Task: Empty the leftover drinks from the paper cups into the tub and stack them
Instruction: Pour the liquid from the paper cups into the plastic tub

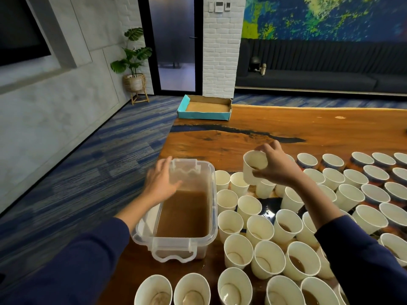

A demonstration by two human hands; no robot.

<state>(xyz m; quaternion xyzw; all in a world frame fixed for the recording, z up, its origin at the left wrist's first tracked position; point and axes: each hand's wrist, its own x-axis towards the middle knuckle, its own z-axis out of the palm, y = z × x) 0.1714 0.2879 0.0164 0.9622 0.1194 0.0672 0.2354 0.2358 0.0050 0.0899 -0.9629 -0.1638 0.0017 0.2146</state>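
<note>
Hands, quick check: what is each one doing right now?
Left hand: open, fingers spread over the tub, holding nothing.
Right hand: holding a paper cup above the other cups.

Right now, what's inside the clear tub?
The clear tub holds brown liquid covering its bottom, so the floor beneath cannot be seen. The left hand hovers over the tub's left rim, hiding part of that side. No cups lie in it.

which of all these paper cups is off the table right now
The cup gripped in the right hand, held tilted above the far rows beside the tub. Every other cup stands on the table.
</note>
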